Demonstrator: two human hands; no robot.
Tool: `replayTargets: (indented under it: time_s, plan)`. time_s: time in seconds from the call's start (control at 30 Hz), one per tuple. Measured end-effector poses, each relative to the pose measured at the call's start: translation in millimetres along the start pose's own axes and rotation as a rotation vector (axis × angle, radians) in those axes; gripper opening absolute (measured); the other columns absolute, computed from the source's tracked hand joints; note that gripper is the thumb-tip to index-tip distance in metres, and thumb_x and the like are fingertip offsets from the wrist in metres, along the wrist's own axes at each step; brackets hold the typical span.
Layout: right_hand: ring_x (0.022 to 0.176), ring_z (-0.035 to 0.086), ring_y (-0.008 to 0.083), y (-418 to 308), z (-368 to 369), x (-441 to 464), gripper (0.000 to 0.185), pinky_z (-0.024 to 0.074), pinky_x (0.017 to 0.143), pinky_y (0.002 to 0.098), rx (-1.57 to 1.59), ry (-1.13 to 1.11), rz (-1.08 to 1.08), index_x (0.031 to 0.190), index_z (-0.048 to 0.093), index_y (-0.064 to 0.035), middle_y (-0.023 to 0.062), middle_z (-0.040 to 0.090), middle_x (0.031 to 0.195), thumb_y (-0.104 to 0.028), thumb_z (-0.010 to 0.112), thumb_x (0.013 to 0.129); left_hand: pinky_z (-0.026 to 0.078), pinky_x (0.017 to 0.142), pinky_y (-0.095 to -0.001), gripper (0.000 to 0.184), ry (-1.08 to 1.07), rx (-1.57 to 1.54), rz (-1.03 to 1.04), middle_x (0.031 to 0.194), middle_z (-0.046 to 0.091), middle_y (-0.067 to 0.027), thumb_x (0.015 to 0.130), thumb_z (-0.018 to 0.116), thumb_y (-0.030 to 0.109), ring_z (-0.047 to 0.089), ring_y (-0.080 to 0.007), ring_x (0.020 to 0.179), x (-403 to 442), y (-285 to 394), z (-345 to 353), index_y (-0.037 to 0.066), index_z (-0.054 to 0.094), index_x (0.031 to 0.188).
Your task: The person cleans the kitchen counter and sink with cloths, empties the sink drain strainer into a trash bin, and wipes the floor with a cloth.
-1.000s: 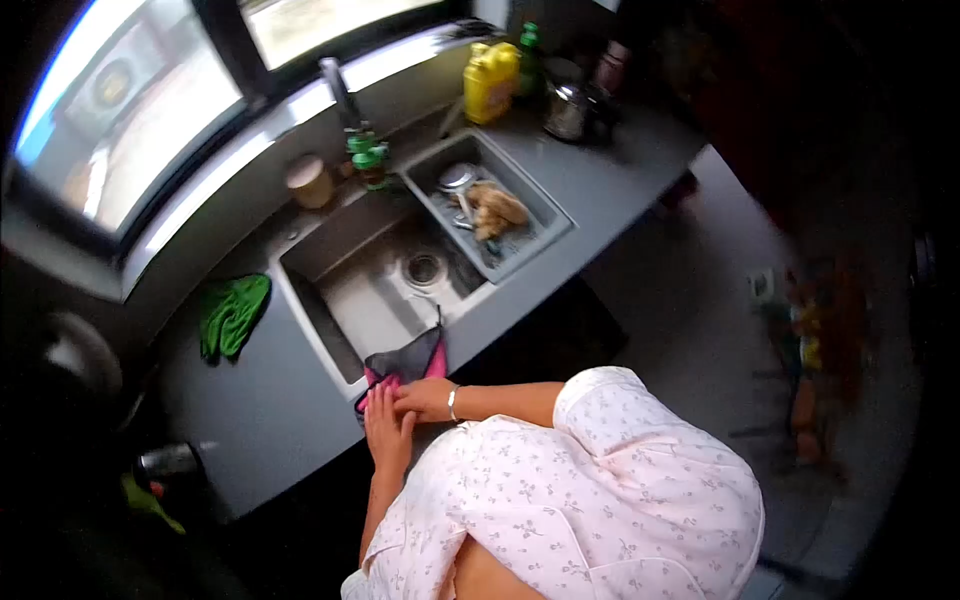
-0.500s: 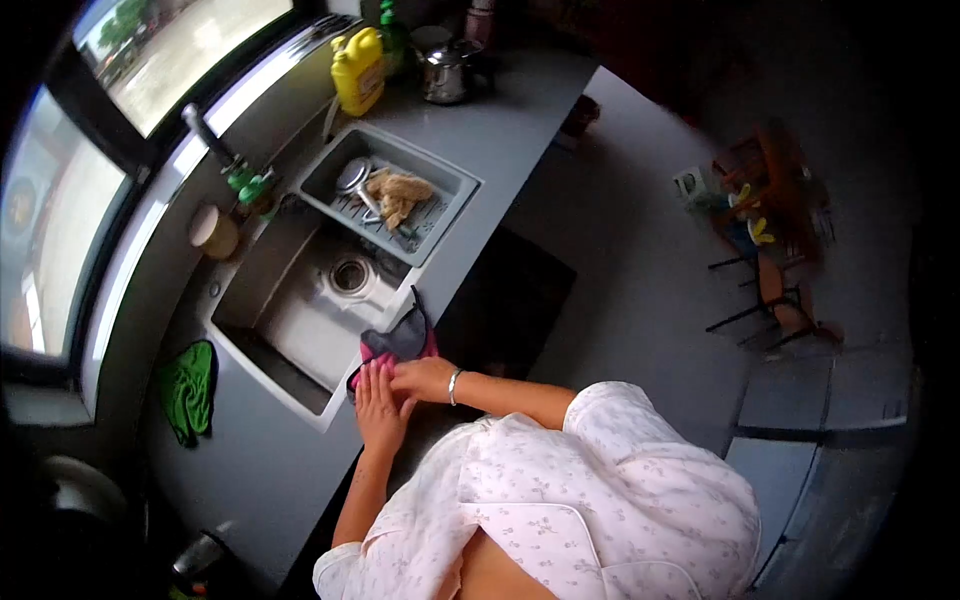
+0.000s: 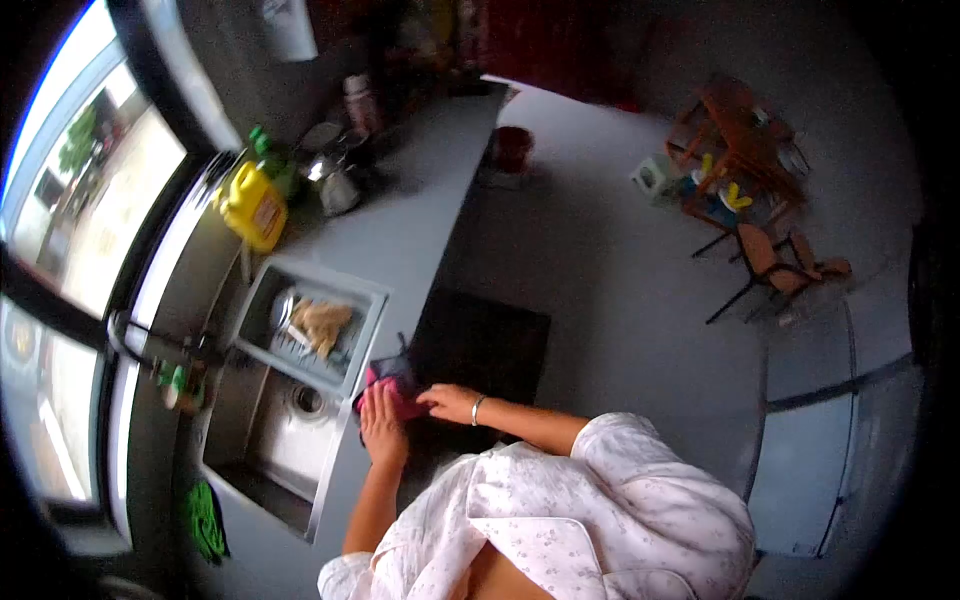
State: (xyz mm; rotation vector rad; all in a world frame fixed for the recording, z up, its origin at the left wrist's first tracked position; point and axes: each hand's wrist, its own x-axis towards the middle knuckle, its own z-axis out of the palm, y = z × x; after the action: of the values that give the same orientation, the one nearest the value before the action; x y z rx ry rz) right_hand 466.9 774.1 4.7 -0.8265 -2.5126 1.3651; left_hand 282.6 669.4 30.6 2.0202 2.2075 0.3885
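At the counter's front edge beside the sink lies a pink and grey cloth (image 3: 393,372). My left hand (image 3: 382,424) rests flat on its pink part, fingers stretched forward. My right hand (image 3: 451,402), with a silver bracelet at the wrist, pinches the cloth's right side at the edge. The steel sink (image 3: 290,445) is just left of the cloth. Across the sink's far end sits a grey drain tray (image 3: 368,318) holding a tan cloth (image 3: 321,324) and a metal utensil.
A yellow jug (image 3: 254,208), a green bottle and a metal kettle (image 3: 336,188) stand farther along the counter. A green cloth (image 3: 206,522) lies left of the sink. On the floor at right are a wooden table (image 3: 735,135), chairs and a red bucket (image 3: 513,148).
The view has turned to the right, showing more floor and furniture. My right hand has moved slightly right, away from my left hand, with the cloth's side between its fingers.
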Motion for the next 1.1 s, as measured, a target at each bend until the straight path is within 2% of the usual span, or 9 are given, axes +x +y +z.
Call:
replayTargets:
  time_s: [0.27,0.37,0.4,0.5,0.6,0.7,0.83,0.87,1.1]
  plan:
    - [0.095,0.066,0.0316,85,-39,-77,0.026,0.0519,0.084,0.0409,0.071,0.134,0.225,0.107,0.068,-0.0067,0.0144,0.07,0.101,-0.018,0.06,0.085,0.02,0.118,-0.044,0.067,0.027,0.051,0.051,0.156,0.03,-0.0121,0.085,0.047,0.002,0.024,-0.0328,0.146,80,31,29,0.005,0.03,0.149]
    - [0.086,0.068,0.0257,93,-59,-100,0.025,0.0536,0.078,0.0375,0.193,0.191,0.321,0.107,0.068,-0.0044,0.013,0.071,0.097,-0.016,0.062,0.086,0.022,0.118,-0.0443,0.061,0.04,0.048,0.068,0.155,0.033,-0.0123,0.088,0.04,0.003,0.026,-0.0332,0.145,121,50,37,0.004,0.032,0.148]
    - [0.076,0.069,0.0225,93,-67,-103,0.025,0.0545,0.072,0.0359,0.311,0.174,0.385,0.108,0.067,-0.0037,0.0123,0.071,0.094,-0.015,0.062,0.086,0.022,0.118,-0.0443,0.06,0.044,0.028,0.09,0.155,0.033,-0.0124,0.088,0.039,0.002,0.026,-0.0334,0.145,131,57,29,0.004,0.032,0.148]
    - [0.069,0.067,0.0183,120,-61,-110,0.026,0.0543,0.066,0.0347,0.296,0.276,0.351,0.11,0.067,-0.0027,0.0101,0.071,0.091,-0.016,0.062,0.088,0.023,0.117,-0.0445,0.06,0.043,0.018,0.126,0.155,0.033,-0.0125,0.088,0.039,0.002,0.027,-0.0337,0.145,163,63,34,0.004,0.033,0.148]
    - [0.075,0.069,0.0181,130,-64,-117,0.028,0.0543,0.072,0.0349,0.407,0.22,0.523,0.113,0.067,-0.0082,0.0097,0.072,0.097,-0.018,0.061,0.088,0.024,0.117,-0.0446,0.06,-0.019,0.014,0.145,0.155,0.034,-0.0121,0.088,0.04,0.002,0.028,-0.0335,0.144,190,74,32,0.004,0.033,0.148]
    - [0.072,0.068,0.0171,133,-92,-107,0.027,0.0545,0.07,0.0342,0.442,0.26,0.567,0.113,0.067,-0.0072,0.0093,0.072,0.096,-0.019,0.061,0.089,0.024,0.117,-0.0441,0.06,0.037,0.007,0.263,0.155,0.034,-0.012,0.088,0.041,0.003,0.028,-0.0334,0.144,230,76,48,0.005,0.034,0.148]
    - [0.068,0.065,0.0155,146,-122,-95,0.026,0.0543,0.067,0.0312,0.481,0.422,0.549,0.112,0.066,-0.0031,0.0089,0.071,0.092,-0.018,0.06,0.091,0.028,0.115,-0.0434,0.053,-0.017,0.024,0.366,0.151,0.04,-0.0122,0.092,0.041,0.013,0.034,-0.0335,0.141,276,87,62,0.006,0.042,0.144]
    - [0.067,0.065,0.017,150,-134,-88,0.025,0.0536,0.064,0.0345,0.477,0.437,0.491,0.112,0.064,-0.0021,0.0101,0.07,0.096,-0.016,0.061,0.091,0.03,0.114,-0.0427,0.05,-0.004,-0.022,0.377,0.15,0.042,-0.0114,0.093,0.04,0.014,0.036,-0.0326,0.14,293,93,57,0.007,0.046,0.142]
    - [0.072,0.066,0.0161,159,-173,-41,0.024,0.0527,0.07,0.0331,0.383,0.549,0.491,0.112,0.065,-0.0057,0.0074,0.07,0.094,-0.018,0.061,0.093,0.032,0.113,-0.0419,0.044,0.031,-0.071,0.433,0.147,0.045,-0.0109,0.095,0.04,0.016,0.04,-0.0327,0.137,363,112,71,0.013,0.052,0.137]
